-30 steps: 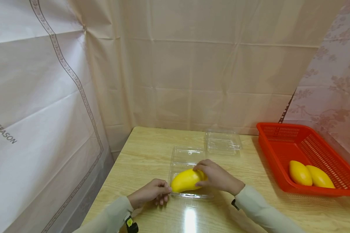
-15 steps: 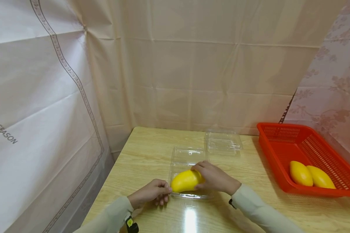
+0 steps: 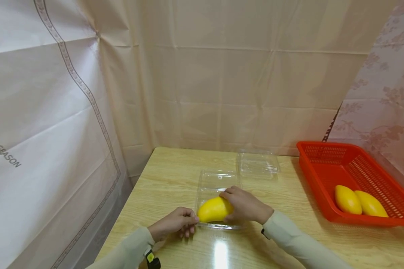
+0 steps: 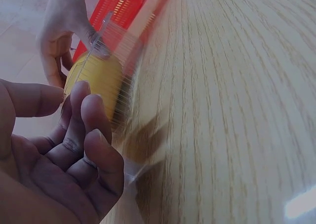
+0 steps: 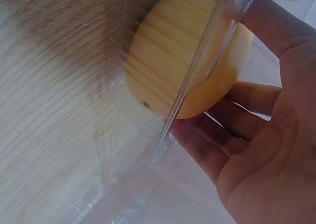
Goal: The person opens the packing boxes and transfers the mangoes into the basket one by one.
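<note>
A yellow mango (image 3: 213,210) lies in the near half of a clear plastic clamshell box (image 3: 218,177), which stands unfolded with its lid half toward the back. My right hand (image 3: 245,204) grips the mango's right end, fingers over the far side and thumb on the near side. In the right wrist view the mango (image 5: 170,61) shows partly through the ribbed clear wall. At the box's near left corner, my left hand (image 3: 176,223) pinches the rim between thumb and index finger. Its other fingers curl loosely below, as the left wrist view shows.
Another clear plastic box (image 3: 257,164) stands behind, to the right, near the table's back edge. On the right is a red perforated basket (image 3: 318,194) with two more yellow mangoes (image 3: 347,200) at its near end. Cloth sheets (image 3: 219,86) hang behind the wooden table (image 3: 168,175).
My right hand has shifted slightly left along the mango, its forearm following. My left hand stays at the box corner, and the mango has hardly moved.
</note>
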Demonstrator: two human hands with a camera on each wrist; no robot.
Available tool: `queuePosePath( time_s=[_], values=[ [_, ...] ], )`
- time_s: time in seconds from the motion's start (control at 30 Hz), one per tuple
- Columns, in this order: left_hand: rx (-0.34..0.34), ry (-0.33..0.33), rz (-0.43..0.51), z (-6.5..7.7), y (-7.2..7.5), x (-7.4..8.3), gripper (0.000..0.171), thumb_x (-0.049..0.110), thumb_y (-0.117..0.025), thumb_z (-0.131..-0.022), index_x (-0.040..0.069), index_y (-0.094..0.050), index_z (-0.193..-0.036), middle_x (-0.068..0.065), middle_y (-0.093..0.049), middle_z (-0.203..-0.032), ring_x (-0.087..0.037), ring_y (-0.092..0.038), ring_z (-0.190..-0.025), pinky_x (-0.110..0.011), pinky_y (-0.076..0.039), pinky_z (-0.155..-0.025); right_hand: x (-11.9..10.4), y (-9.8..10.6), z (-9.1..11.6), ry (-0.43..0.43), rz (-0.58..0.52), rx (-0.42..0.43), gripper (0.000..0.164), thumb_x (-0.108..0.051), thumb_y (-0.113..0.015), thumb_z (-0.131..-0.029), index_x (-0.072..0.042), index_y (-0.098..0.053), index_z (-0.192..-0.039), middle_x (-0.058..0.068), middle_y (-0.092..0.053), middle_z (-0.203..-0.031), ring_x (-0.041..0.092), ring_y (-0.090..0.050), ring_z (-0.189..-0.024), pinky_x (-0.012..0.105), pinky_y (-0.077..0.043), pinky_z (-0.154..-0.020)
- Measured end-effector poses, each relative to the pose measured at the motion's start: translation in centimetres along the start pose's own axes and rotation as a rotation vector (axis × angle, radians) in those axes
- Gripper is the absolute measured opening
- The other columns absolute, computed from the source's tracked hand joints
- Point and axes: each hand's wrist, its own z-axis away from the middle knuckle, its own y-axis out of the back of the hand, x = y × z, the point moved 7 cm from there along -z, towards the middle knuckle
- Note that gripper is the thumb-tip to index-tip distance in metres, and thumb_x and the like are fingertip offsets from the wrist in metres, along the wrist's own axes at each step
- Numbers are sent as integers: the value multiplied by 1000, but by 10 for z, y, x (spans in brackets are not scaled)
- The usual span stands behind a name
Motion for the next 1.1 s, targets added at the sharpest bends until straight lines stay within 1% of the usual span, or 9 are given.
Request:
queuePosePath(
  time_s=[0.1, 0.3, 0.4, 0.53, 0.7, 0.9, 1.1],
  values=[
    [5, 0, -1, 0, 0, -1, 26, 24, -63, -103, -1, -62, -94, -6, -67, -77, -14, -57, -59, -24, -44, -51, -3, 0, 0, 12, 37, 5, 73, -45, -91, -72, -7, -66, -128, 6, -66, -119, 24, -60, -109, 43, -56, -90],
    [-13, -23, -7, -4, -4, -1, 30, 26, -63, -103, -3, -63, -97, -6, -68, -78, -13, -58, -59, -24, -44, -51, -7, 3, 4, 30, 90, 28, 70, -43, -93, -71, -7, -65, -124, 5, -63, -111, 22, -58, -100, 41, -57, -80],
    [-4, -24, -5, -3, -3, -2, 31, 26, -64, -103, -4, -62, -97, -7, -68, -78, -13, -58, -59, -25, -44, -51, -7, 3, 3, 39, 102, 31, 70, -45, -93, -71, -8, -63, -122, 3, -64, -109, 21, -59, -98, 40, -57, -78],
    [1, -22, -3, -2, 0, -3, 29, 25, -64, -103, -3, -62, -96, -7, -68, -78, -14, -58, -58, -25, -44, -50, -8, 1, 1, 34, 86, 26, 71, -46, -93, -69, -10, -61, -122, 1, -65, -107, 19, -60, -96, 39, -57, -76],
    [-9, -23, 0, -2, 0, -4, 28, 25, -63, -103, -2, -63, -95, -6, -68, -77, -13, -58, -58, -25, -44, -50, -7, -1, 1, 30, 75, 38, 74, -44, -94, -68, -9, -61, -124, 2, -65, -110, 20, -60, -98, 40, -57, -76],
    [-2, -10, 8, -2, 1, -5, 29, 25, -63, -103, -3, -63, -97, -6, -67, -77, -13, -57, -59, -24, -43, -51, -9, -5, 0, 67, 115, 61, 75, -47, -92, -69, -8, -62, -125, 4, -61, -111, 20, -56, -97, 36, -57, -74],
    [-6, -8, 16, -2, 1, -5, 28, 25, -63, -103, -2, -62, -96, -6, -67, -76, -13, -57, -59, -24, -44, -50, -9, -3, 1, 71, 136, 83, 77, -48, -93, -67, -9, -62, -125, 3, -60, -111, 19, -55, -97, 35, -57, -73]
  ],
)
